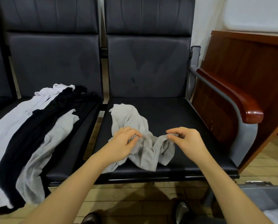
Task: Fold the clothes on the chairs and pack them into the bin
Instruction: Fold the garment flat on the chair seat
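Note:
A crumpled light grey garment [131, 120] lies on the seat of the right black chair [180, 113]. My left hand [125, 141] pinches a bunched part of it near the seat's middle. My right hand [186, 138] pinches another edge of the same garment a little to the right. On the left chair [86, 117] lie three more garments side by side, hanging over the front edge: a white one [10, 120], a black one [38, 126] and a grey one [54, 136].
A grey bin [264, 194] shows at the lower right corner. The right chair has a grey armrest with a red-brown wooden cap [235, 97]. A brown wooden desk [248, 59] stands behind it. My shoes [181, 209] rest on the wooden floor below.

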Action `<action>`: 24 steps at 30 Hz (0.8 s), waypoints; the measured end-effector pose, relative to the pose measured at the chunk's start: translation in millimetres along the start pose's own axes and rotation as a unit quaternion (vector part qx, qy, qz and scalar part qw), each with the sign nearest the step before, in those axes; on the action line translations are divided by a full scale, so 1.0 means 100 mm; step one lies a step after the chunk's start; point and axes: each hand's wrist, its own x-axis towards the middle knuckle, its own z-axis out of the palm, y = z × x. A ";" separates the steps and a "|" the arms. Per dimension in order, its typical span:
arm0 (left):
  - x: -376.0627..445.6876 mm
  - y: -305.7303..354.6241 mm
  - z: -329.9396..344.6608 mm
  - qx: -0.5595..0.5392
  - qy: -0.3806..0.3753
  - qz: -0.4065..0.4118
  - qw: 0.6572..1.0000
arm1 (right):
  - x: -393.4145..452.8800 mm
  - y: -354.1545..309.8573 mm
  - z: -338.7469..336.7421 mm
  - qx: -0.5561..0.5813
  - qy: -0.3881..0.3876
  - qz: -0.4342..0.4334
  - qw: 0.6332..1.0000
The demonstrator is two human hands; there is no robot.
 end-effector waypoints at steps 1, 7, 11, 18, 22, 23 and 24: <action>-0.06 -0.04 -0.05 -0.003 -0.010 -0.010 1.000 | 0.00 0.00 0.02 -0.005 -0.006 0.010 1.000; -0.43 -0.37 -0.25 -0.010 0.015 -0.068 0.998 | -0.04 -0.04 0.19 -0.035 -0.021 0.022 0.999; -0.76 -0.52 -0.24 -0.041 0.065 -0.112 0.991 | -0.11 -0.09 0.35 -0.049 -0.043 0.009 0.998; -1.09 -0.72 -0.23 -0.019 0.062 -0.107 0.992 | -0.16 -0.20 0.51 -0.079 -0.054 -0.013 0.995; -1.07 -0.70 -0.22 -0.020 0.031 -0.109 0.993 | -0.18 -0.20 0.52 -0.073 -0.046 -0.010 0.996; -1.06 -0.70 -0.22 -0.016 0.027 -0.112 0.993 | -0.19 -0.20 0.52 -0.076 -0.043 -0.012 0.996; -1.05 -0.71 -0.22 -0.013 0.030 -0.112 0.993 | -0.20 -0.19 0.52 -0.080 -0.038 -0.014 0.996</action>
